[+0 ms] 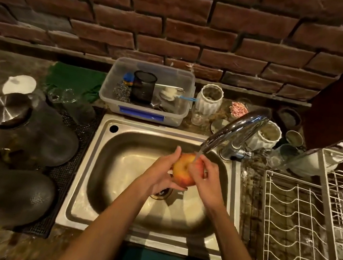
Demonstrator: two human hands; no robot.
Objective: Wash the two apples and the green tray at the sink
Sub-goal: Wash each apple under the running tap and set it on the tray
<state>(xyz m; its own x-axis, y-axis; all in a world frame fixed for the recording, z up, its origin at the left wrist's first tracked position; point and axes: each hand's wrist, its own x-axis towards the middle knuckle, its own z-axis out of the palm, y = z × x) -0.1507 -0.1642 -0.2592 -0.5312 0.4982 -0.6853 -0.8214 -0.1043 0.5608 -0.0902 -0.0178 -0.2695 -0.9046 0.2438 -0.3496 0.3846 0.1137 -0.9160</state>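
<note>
Over the sink, under the tap:
Apple (184, 171): red and yellow, held above the basin of the sink (115, 159), just under the spout, thin stream of water landing on its top.
Left hand (161, 175): curled round the apple from the left and below, thumb raised along the far side.
Right hand (206, 179): fingers wrapped over the right side of the apple, touching it.
Tap (233, 129): chrome, rising from the sink's back right corner, spout arching over the basin.
Plastic box (147, 92): clear, on the tabletop just behind the sink, holding a black mesh cup, a scourer and a brush.
Dish rack (311, 214): white wire, right of the sink.
Dark jars (37, 129): metal-lidded, left of the sink on a black mat.
Green cloth (73, 80): behind the sink to the left, beside the box.
Second apple and green tray: cannot tell where.
</note>
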